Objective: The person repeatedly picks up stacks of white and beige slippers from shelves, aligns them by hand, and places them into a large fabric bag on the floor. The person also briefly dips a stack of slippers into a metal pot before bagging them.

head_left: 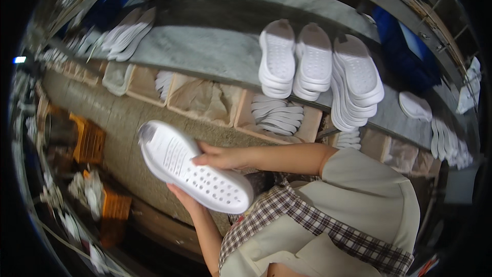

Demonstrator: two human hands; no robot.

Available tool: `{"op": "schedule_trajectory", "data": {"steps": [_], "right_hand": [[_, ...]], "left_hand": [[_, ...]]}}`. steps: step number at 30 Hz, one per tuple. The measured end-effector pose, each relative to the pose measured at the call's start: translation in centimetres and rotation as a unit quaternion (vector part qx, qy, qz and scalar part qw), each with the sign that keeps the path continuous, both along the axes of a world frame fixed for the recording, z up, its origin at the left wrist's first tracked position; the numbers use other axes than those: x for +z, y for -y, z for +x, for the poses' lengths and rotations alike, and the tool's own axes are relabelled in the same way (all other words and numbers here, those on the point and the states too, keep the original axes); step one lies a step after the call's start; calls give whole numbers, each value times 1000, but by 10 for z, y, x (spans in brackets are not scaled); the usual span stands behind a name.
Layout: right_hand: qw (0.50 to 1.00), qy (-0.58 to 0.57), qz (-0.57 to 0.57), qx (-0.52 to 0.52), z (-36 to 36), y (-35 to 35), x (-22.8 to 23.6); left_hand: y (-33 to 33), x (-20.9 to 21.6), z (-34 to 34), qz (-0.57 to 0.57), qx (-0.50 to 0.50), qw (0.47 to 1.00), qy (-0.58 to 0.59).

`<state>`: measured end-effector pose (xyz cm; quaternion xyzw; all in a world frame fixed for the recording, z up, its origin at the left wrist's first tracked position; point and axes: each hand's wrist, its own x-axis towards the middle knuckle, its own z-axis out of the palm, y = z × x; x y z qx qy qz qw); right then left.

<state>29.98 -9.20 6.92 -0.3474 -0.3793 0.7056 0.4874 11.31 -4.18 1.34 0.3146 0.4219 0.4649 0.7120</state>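
Note:
A white shoe sole [179, 156] with rows of round holes and a grey patch at one end is held between my two hands. My right hand [221, 157] is closed on its far edge, thumb lying over the top face. From below, my left hand [183, 196] supports the near edge, with its fingers partly hidden under the sole. On the grey bench beyond, stacks of similar soles stand side by side: a left stack [277, 64], a middle stack [313, 61] and a taller, leaning right stack [357, 79].
Under the bench edge runs a row of bins; one bin [313, 128] holds several soles, another bin [205, 102] has a crumpled liner. More soles [125, 36] lie at the bench's far left. Orange crates [88, 138] stand on the floor at left. A blue container [405, 46] sits at the back right.

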Motion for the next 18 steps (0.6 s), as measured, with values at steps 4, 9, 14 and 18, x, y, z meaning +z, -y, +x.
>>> {"op": "schedule_trajectory", "data": {"steps": [4, 9, 14, 18], "right_hand": [[975, 155, 49, -149, 11, -28, 19], [631, 598, 211, -446, 77, 3, 41], [407, 774, -87, -476, 96, 28, 32], [351, 792, -174, -469, 98, 14, 20]], "left_hand": [[-39, -25, 21, -44, -81, 994, 62], [-102, -71, 45, -109, -197, 970, 87], [-171, -108, 60, -154, -289, 940, 100], [-213, -103, 72, -120, -406, 902, 90]]}}
